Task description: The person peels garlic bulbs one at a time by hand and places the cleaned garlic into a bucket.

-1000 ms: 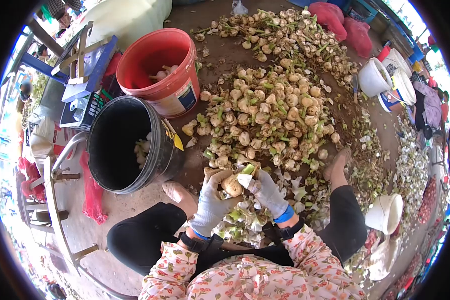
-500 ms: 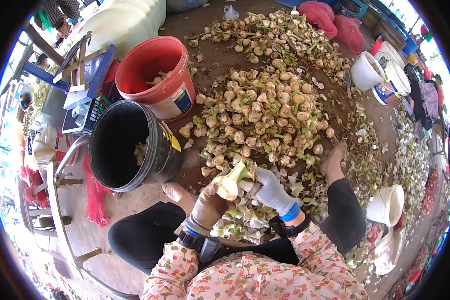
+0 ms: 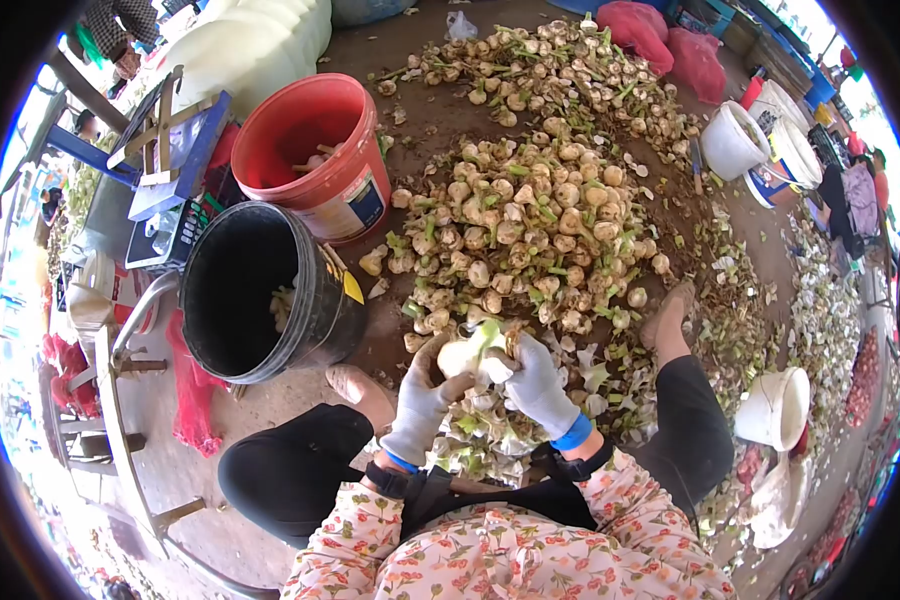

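Note:
A pale garlic bulb (image 3: 458, 357) with a green stem is held out in front of my knees. My left hand (image 3: 420, 405), in a whitish work glove, grips the bulb from the left, with its thumb low on the bulb. My right hand (image 3: 542, 385), gloved too, pinches at the bulb's stem side, where whitish skin shows at the fingertips. Beyond the hands rises a heap of garlic bulbs (image 3: 530, 220) with short cut stems. Loose peelings (image 3: 485, 440) lie on the ground below my hands.
To the left stand a black bucket (image 3: 235, 300) and a red bucket (image 3: 305, 140), each with some garlic inside. A metal-framed chair (image 3: 120, 420) is beside them. More garlic (image 3: 570, 70) lies farther back. White buckets (image 3: 735, 140) stand at right, and a tipped white pail (image 3: 773, 410) nearer.
My left hand has turned, showing the back of the glove, and the bulb has rolled with it. My right hand has shifted slightly lower, and white skin now shows at its fingertips.

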Demonstrator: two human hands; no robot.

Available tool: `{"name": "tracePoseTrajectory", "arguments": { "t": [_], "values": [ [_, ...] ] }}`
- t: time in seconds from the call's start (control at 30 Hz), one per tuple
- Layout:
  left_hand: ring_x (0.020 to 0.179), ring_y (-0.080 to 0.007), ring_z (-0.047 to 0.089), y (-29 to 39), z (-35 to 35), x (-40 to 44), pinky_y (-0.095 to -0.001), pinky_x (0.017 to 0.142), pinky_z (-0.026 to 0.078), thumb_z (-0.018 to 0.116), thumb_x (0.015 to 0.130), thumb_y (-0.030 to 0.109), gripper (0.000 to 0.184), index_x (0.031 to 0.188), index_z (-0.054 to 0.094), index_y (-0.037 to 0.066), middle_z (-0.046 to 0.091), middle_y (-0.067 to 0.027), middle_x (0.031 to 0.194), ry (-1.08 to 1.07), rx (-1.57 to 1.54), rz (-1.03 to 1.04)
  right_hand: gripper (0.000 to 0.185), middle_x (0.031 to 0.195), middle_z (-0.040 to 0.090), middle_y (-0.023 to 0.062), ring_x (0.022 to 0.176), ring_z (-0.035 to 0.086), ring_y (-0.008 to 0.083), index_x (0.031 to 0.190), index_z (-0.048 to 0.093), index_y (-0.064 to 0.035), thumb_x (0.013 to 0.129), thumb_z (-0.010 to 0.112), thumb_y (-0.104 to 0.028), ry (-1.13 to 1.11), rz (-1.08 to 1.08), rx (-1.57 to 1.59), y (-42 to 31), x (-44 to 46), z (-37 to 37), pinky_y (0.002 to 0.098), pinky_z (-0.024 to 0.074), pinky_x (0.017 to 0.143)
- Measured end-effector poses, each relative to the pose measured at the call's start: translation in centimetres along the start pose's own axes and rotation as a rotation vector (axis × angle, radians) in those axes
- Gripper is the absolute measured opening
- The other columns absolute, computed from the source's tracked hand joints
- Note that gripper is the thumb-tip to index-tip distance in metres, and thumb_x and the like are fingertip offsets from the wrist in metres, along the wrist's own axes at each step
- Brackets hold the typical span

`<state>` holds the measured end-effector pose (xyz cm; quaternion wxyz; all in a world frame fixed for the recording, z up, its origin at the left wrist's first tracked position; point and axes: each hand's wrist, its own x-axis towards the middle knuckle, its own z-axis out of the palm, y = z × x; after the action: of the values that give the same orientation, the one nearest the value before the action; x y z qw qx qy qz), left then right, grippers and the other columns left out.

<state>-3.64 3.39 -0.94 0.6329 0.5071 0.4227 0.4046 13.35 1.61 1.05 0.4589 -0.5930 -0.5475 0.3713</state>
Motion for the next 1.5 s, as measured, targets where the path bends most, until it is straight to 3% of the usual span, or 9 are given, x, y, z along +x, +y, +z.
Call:
{"name": "tracePoseTrajectory", "arguments": {
  "t": [0.23, 0.5, 0.6, 0.67, 0.83, 1.1, 1.2, 1.3, 1.5],
  "values": [
    [0.098, -0.0142, 0.057, 3.9, -0.7, 0.1, -0.0273, 0.083, 0.050, 0.066, 0.082, 0.017, 0.062, 0.135, 0.036, 0.005, 0.056, -0.0065, 0.113, 0.070, -0.376, -0.250, 0.012, 0.076, 0.057, -0.0012, 0.067, 0.053, 0.0069, 0.090, 0.061, -0.0014, 0.089, 0.055, -0.012, -0.196, 0.425, 0.575, -2.3, -1.3, -1.5, 0.0199, 0.0411, 0.058],
    [0.077, -0.0096, 0.059, 3.1, -0.2, -0.8, -0.0242, 0.065, 0.049, 0.068, 0.077, 0.024, 0.039, 0.109, 0.055, 0.006, 0.061, -0.0012, 0.090, -0.080, -0.749, -0.341, 0.016, 0.079, 0.057, -0.0027, 0.067, 0.050, 0.0077, 0.099, 0.057, 0.0004, 0.089, 0.057, -0.011, -0.275, 0.167, 0.818, -0.2, -2.2, -0.8, 0.0235, 0.0415, 0.059],
    [0.078, -0.0109, 0.058, 2.6, -0.9, -1.2, -0.0268, 0.063, 0.046, 0.059, 0.082, 0.040, 0.037, 0.100, 0.058, 0.007, 0.061, -0.0006, 0.080, -0.246, -0.954, -0.404, 0.017, 0.090, 0.058, 0.0025, 0.078, 0.055, 0.0109, 0.104, 0.056, 0.0017, 0.090, 0.053, -0.008, -0.168, 0.065, 0.475, 0.2, -3.1, -0.4, 0.0261, 0.0461, 0.068],
    [0.078, -0.0145, 0.059, 2.7, -0.4, -1.4, -0.0311, 0.069, 0.046, 0.059, 0.082, 0.039, 0.036, 0.100, 0.058, 0.007, 0.062, -0.0008, 0.080, -0.114, -0.037, 0.028, 0.020, 0.089, 0.057, 0.0050, 0.081, 0.057, 0.0127, 0.107, 0.054, 0.0026, 0.089, 0.055, -0.007, -0.142, 0.454, 1.202, -1.4, -3.0, -0.1, 0.0264, 0.0468, 0.071],
    [0.084, -0.0206, 0.059, 2.1, -0.2, -1.0, -0.0389, 0.087, 0.043, 0.057, 0.081, 0.039, 0.037, 0.104, 0.057, 0.009, 0.062, -0.0040, 0.090, -0.030, -0.977, -0.328, 0.035, 0.092, 0.058, 0.0038, 0.081, 0.056, 0.0114, 0.119, 0.048, 0.0025, 0.089, 0.059, -0.013, -0.380, 0.081, 0.567, -0.2, -4.1, -1.6, 0.0250, 0.0464, 0.070],
    [0.077, -0.0236, 0.059, -1.3, -2.9, 1.0, -0.0319, 0.059, 0.050, 0.049, 0.088, 0.054, 0.047, 0.106, 0.059, 0.011, 0.063, -0.0064, 0.087, 0.180, -1.095, -0.450, 0.037, 0.091, 0.063, 0.0222, 0.076, 0.065, 0.0291, 0.115, 0.051, 0.0052, 0.087, 0.059, -0.018, -0.545, -0.078, 1.310, -6.9, -2.5, -4.0, 0.0345, 0.0558, 0.066],
    [0.079, -0.0223, 0.060, -0.2, -2.9, 1.2, -0.0313, 0.059, 0.051, 0.051, 0.089, 0.050, 0.042, 0.105, 0.059, 0.012, 0.063, -0.0051, 0.091, 0.308, -1.131, -0.512, 0.034, 0.092, 0.064, 0.0171, 0.082, 0.065, 0.0248, 0.114, 0.055, -0.0009, 0.088, 0.058, -0.023, -0.528, -0.054, 0.870, -0.9, -2.1, -4.6, 0.0297, 0.0548, 0.072],
    [0.073, -0.0208, 0.061, 0.0, -4.2, 3.6, -0.0299, 0.054, 0.050, 0.049, 0.090, 0.048, 0.040, 0.107, 0.059, 0.013, 0.064, -0.0053, 0.089, 0.440, -0.930, -0.547, 0.025, 0.092, 0.066, 0.0143, 0.088, 0.064, 0.0289, 0.099, 0.065, -0.0087, 0.076, 0.058, -0.016, -0.869, 0.227, -0.749, 1.6, -2.1, -2.9, 0.0396, 0.0478, 0.080],
    [0.090, -0.0216, 0.060, 17.0, -6.6, 11.4, -0.0326, 0.078, 0.052, 0.039, 0.095, 0.044, 0.046, 0.114, 0.048, 0.003, 0.058, -0.0104, 0.105, 0.293, -0.695, 0.155, 0.035, 0.094, 0.065, 0.0171, 0.090, 0.062, 0.0341, 0.109, 0.061, -0.0118, 0.075, 0.058, -0.014, -0.608, 0.269, -0.703, 6.1, 4.8, -1.8, 0.0402, 0.0473, 0.082]
  ]
}}
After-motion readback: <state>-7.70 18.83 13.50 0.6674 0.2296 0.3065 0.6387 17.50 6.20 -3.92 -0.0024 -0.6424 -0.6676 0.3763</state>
